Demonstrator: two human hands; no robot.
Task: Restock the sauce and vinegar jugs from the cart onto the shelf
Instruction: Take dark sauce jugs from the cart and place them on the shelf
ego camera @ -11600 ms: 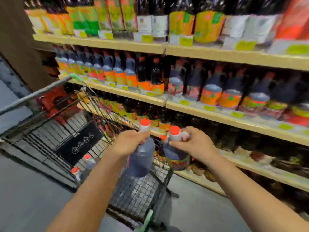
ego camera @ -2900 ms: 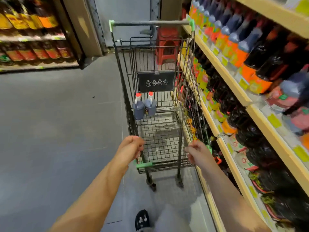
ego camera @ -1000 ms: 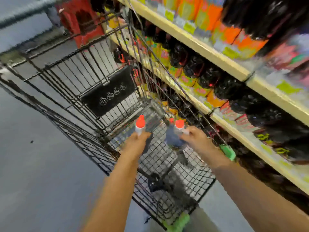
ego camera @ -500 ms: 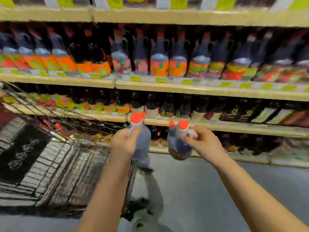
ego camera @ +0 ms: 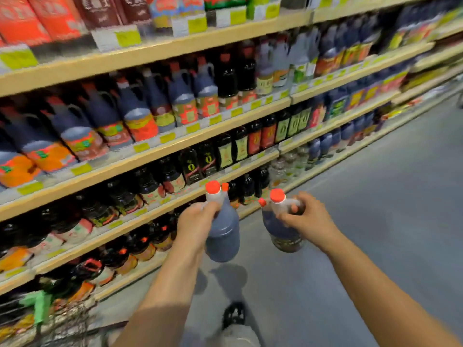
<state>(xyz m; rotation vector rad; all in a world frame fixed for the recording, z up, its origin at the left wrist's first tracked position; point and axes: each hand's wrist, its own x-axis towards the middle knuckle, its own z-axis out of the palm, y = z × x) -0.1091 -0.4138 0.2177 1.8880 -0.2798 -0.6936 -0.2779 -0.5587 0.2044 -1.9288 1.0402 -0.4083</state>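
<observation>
I carry two dark sauce jugs with red caps above the aisle floor. My left hand [ego camera: 194, 225] grips the handle of the left jug [ego camera: 223, 234], whose label faces away from me. My right hand [ego camera: 307, 219] grips the handle of the right jug [ego camera: 281, 232], whose label shows near its base. Both jugs hang in front of the shelf [ego camera: 155, 149], level with its lower tiers and not touching it. The cart [ego camera: 37, 311] shows only as a green corner and some wire at the bottom left.
The wooden shelving runs from the left to the far right, packed with dark jugs and bottles behind yellow price tags. Grey aisle floor [ego camera: 375, 209] spreads out to the right. My shoe [ego camera: 234, 314] is on the floor below the jugs.
I have lifted both jugs out of the cart and turned right along the shelf. The cart has slid to the bottom left corner of the view.
</observation>
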